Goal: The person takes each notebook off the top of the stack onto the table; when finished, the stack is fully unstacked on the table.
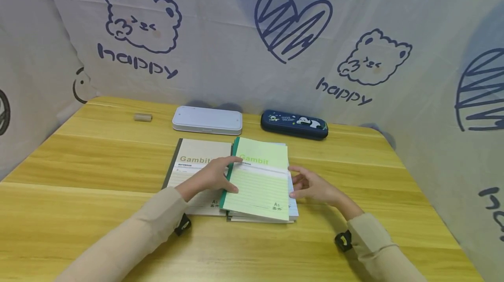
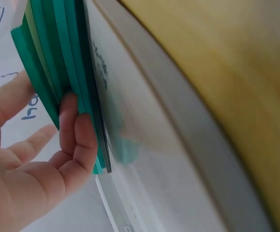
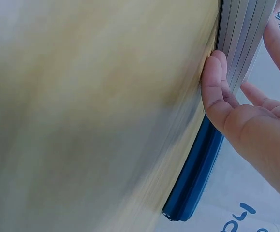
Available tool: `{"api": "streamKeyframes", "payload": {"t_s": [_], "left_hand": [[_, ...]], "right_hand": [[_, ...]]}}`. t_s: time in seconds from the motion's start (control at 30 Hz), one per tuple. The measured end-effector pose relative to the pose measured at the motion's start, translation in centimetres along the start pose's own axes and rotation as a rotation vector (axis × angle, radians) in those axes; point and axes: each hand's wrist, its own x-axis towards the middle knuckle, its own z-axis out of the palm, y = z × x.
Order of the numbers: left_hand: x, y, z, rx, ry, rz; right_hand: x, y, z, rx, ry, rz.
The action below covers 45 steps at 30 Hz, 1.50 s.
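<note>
A yellow-green "Gambit" notebook [image 1: 260, 190] with a green spine lies atop a stack, skewed and with its spine side raised a little. My left hand [image 1: 214, 175] grips it at the spine, thumb and index finger over the cover; in the left wrist view the other fingers curl against the green spines [image 2: 72, 58]. At the stack's right side is my right hand [image 1: 316, 188], its fingers loosely bent along the page edges [image 3: 239, 38]. Under my left hand, a beige "Gambit" notebook [image 1: 197, 148] with a dark spine lies left of the stack, partly hidden.
Behind the notebooks stand a white pencil case [image 1: 207, 120] and a dark blue panda pencil case [image 1: 294, 124]. A small brownish cylinder [image 1: 142, 117] lies at the back left. Printed white cloth [image 1: 220, 54] hangs behind the wooden table [image 1: 98, 212].
</note>
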Motion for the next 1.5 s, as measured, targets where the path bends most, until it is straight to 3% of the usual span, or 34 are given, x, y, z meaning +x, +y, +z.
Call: {"api": "streamKeyframes", "payload": {"t_s": [0.27,0.67,0.83,0.97,1.1,1.5], "left_hand": [[-0.1,-1.1,-0.5,-0.141,-0.037,-0.008],[-0.6,-2.2,-1.2,-0.335,-0.050,-0.104],[-1.1,-2.5,-1.5,-0.561,-0.092,-0.124],[-1.5,-2.8,-1.9,-0.785,-0.177,-0.097],[-1.8,-3.2,-2.3,-0.911,-0.254,-0.065],[-2.2,-4.1,-2.7,-0.883,-0.376,0.020]], "right_hand": [[0.1,0.0,0.0,0.013,-0.032,-0.003],[0.4,0.2,-0.1,0.081,-0.068,-0.003],[0.5,0.3,0.0,0.106,-0.082,-0.005],[0.5,0.4,-0.1,0.108,-0.082,-0.004],[0.5,0.3,-0.1,0.106,-0.075,-0.002],[0.4,0.6,-0.2,0.110,-0.061,-0.003]]}}
